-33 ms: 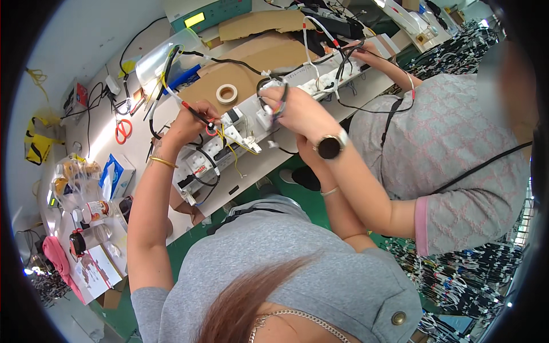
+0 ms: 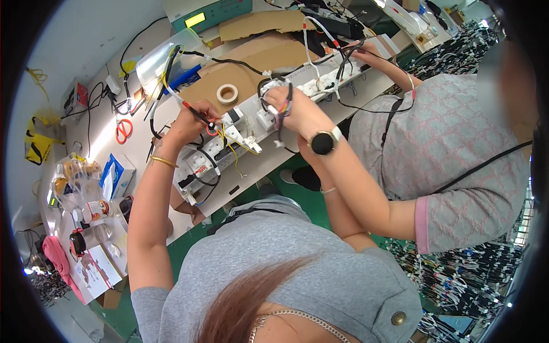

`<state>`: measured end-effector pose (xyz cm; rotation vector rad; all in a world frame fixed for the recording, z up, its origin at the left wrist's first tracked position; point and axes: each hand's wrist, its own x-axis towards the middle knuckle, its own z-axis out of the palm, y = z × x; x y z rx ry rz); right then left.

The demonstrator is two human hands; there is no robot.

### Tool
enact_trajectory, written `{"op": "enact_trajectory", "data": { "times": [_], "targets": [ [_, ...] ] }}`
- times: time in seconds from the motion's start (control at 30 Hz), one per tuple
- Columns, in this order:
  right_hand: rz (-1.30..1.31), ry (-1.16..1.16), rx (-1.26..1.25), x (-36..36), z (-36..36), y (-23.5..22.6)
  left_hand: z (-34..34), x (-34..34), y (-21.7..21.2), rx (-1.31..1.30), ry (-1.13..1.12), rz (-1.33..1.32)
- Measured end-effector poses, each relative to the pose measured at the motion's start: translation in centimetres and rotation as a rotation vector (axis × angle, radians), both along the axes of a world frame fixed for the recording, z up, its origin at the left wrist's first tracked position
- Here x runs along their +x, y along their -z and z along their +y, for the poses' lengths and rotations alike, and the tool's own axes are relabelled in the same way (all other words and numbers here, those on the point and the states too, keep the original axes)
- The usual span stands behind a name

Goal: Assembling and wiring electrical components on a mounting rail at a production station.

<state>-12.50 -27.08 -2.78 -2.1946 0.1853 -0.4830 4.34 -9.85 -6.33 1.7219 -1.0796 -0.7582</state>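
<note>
My left hand [image 2: 191, 124] is closed on a black cable [image 2: 198, 114] with a red band. Thin yellow wires [image 2: 233, 150] spread out beside my fingertips, over a long fixture with white connector blocks [image 2: 249, 143]. My right hand [image 2: 309, 152] is seen only in part, above a bracelet. A co-worker's forearm with a round watch [image 2: 323, 143] crosses in front and hides my fingers there. The co-worker's near hand [image 2: 290, 106] is at the fixture's middle, with a dark cable loop around it. At the fixture's far right is the co-worker's other hand [image 2: 366, 52].
A roll of tape [image 2: 227, 94] lies on brown cardboard behind the fixture. Red-handled scissors [image 2: 123, 131] and a blue tissue pack [image 2: 117, 176] lie to the left. A green instrument [image 2: 213, 14] stands at the back. Cable bundles [image 2: 457, 286] crowd the right.
The co-worker's watch hand has shifted slightly right and nearer, along with the cable loop at its fingers. My left hand shows no visible movement.
</note>
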Motion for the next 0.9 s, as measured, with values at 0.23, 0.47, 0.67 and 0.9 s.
{"op": "enact_trajectory", "data": {
  "times": [0.23,0.47,0.67,0.9],
  "targets": [
    [0.394,0.03,-0.743,4.3,0.1,2.0,0.4,-0.5,0.2,-0.036,-0.036,0.071],
    [0.094,0.149,-0.909,3.8,0.5,4.0,-0.3,0.2,-0.1,-0.06,0.006,0.086],
    [-0.112,0.381,-0.275,-0.1,0.2,3.2,0.4,-0.1,-0.7,-0.031,0.002,0.023],
    [-0.041,0.23,-0.489,1.4,-0.5,4.0,-0.2,-0.5,-1.6,-0.015,0.021,0.013]
  ]
}}
